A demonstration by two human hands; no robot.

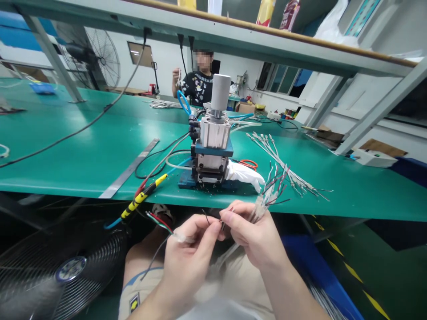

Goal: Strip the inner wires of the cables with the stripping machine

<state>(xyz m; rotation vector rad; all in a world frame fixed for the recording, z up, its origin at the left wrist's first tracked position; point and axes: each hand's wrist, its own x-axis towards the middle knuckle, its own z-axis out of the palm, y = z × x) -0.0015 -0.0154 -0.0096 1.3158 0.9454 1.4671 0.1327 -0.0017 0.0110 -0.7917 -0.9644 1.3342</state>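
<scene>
My left hand (191,251) is closed, pinching a single cable (163,224) with red, green and black cores that trails off to the left. My right hand (255,238) is closed round a bundle of cables (271,191) whose stripped coloured ends fan upward over the table's front edge. The fingertips of both hands meet over my lap, just in front of a small pneumatic machine (213,146) with a grey cylinder on top, standing on the green table (83,146).
More cut cables (287,164) lie on the table right of the machine. A steel ruler (131,166) lies left of it. A floor fan (60,271) sits at lower left, beside a yellow-black wrapped hose (142,198). Another person (200,80) works across the table.
</scene>
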